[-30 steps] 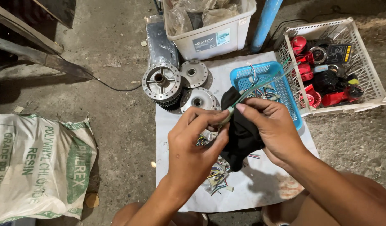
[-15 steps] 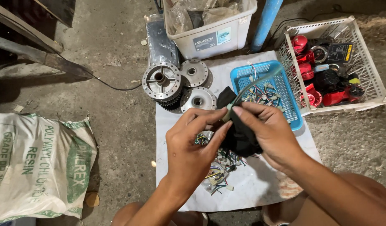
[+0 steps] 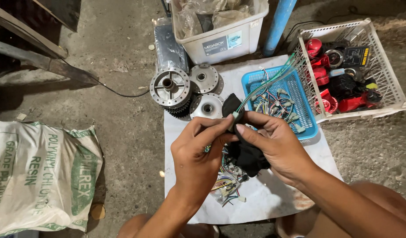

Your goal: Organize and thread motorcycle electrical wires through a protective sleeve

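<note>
My left hand [image 3: 198, 154] and my right hand [image 3: 275, 145] meet over a white sheet [image 3: 273, 202] on the floor. Together they pinch a small pale connector on a bundle of thin green wires [image 3: 266, 83] that runs up and to the right over a blue basket [image 3: 251, 79]. My right hand also holds a black cloth [image 3: 249, 156] that hangs below the fingers. A pile of short coloured wire pieces [image 3: 227, 183] lies on the sheet under my hands.
Metal wheel hubs [image 3: 170, 88] lie at the sheet's far left. A white plastic tub [image 3: 220, 44] stands behind them. A white crate [image 3: 388, 83] with red and black parts sits at right. A printed sack [image 3: 40, 176] lies at left, near a blue pipe [image 3: 280, 22].
Both hands have shifted slightly down and toward me with the wires and cloth. The grip on the connector has tightened between the fingertips.
</note>
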